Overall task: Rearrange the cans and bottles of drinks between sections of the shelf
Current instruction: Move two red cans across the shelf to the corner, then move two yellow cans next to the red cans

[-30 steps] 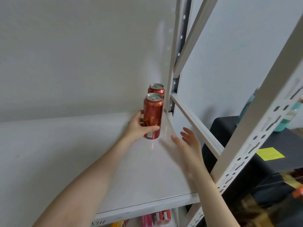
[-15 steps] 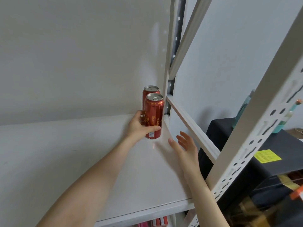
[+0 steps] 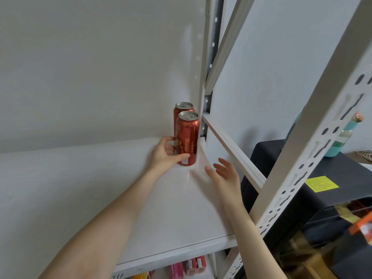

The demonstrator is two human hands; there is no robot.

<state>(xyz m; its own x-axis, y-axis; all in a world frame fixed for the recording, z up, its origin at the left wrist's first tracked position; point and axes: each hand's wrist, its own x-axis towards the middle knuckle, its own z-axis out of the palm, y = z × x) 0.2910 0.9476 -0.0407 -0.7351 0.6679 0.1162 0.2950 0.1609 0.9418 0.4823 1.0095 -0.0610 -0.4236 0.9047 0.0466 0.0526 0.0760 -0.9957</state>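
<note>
**Head view: two red cans at shelf's back right corner**

Left hand (image 3: 164, 156) grips front can (image 3: 187, 139) low down, thumb across its face, fingers curled round the far side. Can upright, base at the white shelf board (image 3: 100, 188). Rear can (image 3: 182, 108) directly behind, against the wall. Right hand (image 3: 223, 174) open-fingered, holding nothing, over the board's right edge, near the front can but apart. Black case (image 3: 281, 158) beyond the frame.

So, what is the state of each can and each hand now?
front can: upright on the shelf, held by the left hand.
rear can: upright, directly behind the front can.
left hand: grips the front can.
right hand: open, holds nothing.
</note>
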